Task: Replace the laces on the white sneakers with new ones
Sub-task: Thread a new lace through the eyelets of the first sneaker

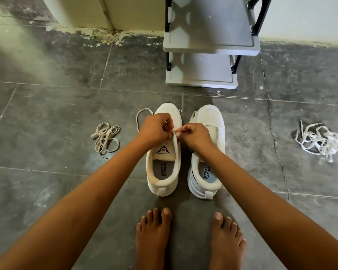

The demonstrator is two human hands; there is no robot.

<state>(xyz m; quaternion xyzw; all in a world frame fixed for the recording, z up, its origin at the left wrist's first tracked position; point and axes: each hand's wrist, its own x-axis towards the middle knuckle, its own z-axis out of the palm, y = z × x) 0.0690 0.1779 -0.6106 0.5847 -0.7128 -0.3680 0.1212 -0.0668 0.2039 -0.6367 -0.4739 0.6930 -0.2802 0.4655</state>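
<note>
We are bent over the left-hand white fabric sneaker (164,152), which stands on the grey tiled floor (47,106) just ahead of our bare feet (189,236), toe pointing away from us, touching or nearly touching its mate, the right-hand white sneaker (207,152). Our left hand (156,126) and right hand (193,136) meet over its eyelets near the top of the tongue (165,151), fingers of both pinched on a cream flat lace (139,118) that loops out past the left hand beside the toe. Whether we are drawing this lace out or feeding it in, we cannot tell for sure; its dull tone matches the cream lace bundle (105,137) lying well to the left, so we judge it an old lace coming out. The right-hand sneaker appears to have no lace in it. Well apart on the right lies a tangle of brighter white flat laces (318,140), likely the new pair. Beyond the shoes stands a grey plastic shoe rack (203,75) against the wall.

The next move, as we judge it, calls for easing the lace through the eyelet under our fingertips without snagging, keeping the shoe steady, then reaching for the white tangle.
</note>
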